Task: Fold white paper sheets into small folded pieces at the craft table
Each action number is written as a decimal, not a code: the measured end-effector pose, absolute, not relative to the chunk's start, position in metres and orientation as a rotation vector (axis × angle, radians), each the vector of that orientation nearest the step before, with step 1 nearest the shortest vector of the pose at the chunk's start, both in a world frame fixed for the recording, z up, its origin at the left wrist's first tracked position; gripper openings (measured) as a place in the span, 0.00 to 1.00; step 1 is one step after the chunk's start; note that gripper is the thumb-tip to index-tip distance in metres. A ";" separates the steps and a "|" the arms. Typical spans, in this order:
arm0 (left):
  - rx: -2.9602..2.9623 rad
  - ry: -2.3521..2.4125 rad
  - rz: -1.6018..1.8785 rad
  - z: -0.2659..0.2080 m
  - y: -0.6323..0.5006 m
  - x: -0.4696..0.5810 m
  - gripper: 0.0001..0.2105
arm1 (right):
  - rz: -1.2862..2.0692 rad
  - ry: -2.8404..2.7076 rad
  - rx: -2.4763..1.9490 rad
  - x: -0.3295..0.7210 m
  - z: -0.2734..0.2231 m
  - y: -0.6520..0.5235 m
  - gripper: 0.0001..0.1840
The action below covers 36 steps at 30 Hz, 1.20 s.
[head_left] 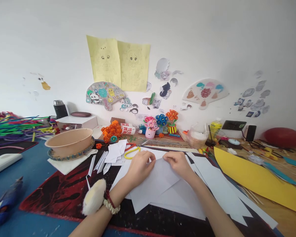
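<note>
A loose sheet of white paper (pixel 156 186) is tilted between my hands above other white sheets. My right hand (pixel 179 164) pinches its far edge between thumb and fingertips. My left hand (pixel 140 166) is curled closed at the sheet's left edge, thumb against the fingers. Beneath lie more white sheets (pixel 182 202) on a black and red mat (pixel 56 192). Just beyond my left hand are scissors with red and yellow handles (pixel 132 152), partly covered. Small cut paper pieces (pixel 115 152) and folded strips (pixel 101 162) sit left of it.
A beige basin (pixel 69 141) stands at the left, near bundles of coloured pipe cleaners (pixel 17 128). Pipe-cleaner flowers in pots (pixel 172 128) line the back by the wall. Long white cut sheets (pixel 217 184) and a yellow sheet (pixel 259 177) lie to the right.
</note>
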<state>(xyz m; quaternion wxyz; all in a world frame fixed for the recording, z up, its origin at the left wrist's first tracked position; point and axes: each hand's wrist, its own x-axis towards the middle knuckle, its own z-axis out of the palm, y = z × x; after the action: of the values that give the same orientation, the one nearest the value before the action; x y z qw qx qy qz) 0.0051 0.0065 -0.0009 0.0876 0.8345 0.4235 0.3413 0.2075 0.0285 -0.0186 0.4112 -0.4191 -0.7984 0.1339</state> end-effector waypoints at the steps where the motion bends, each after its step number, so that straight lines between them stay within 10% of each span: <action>1: 2.484 1.260 1.016 -0.001 0.007 0.005 0.05 | 0.331 -2.002 -1.058 0.208 -0.018 0.029 0.13; 36: 2.246 1.316 1.058 -0.005 0.015 0.006 0.06 | 0.421 -2.028 -1.033 0.193 -0.025 0.027 0.14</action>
<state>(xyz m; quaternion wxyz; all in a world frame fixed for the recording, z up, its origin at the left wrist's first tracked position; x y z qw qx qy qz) 0.0061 0.0150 -0.0051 0.1653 0.7883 0.4618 0.3713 0.1928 0.0274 -0.0247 0.4016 -0.4088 -0.8024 0.1666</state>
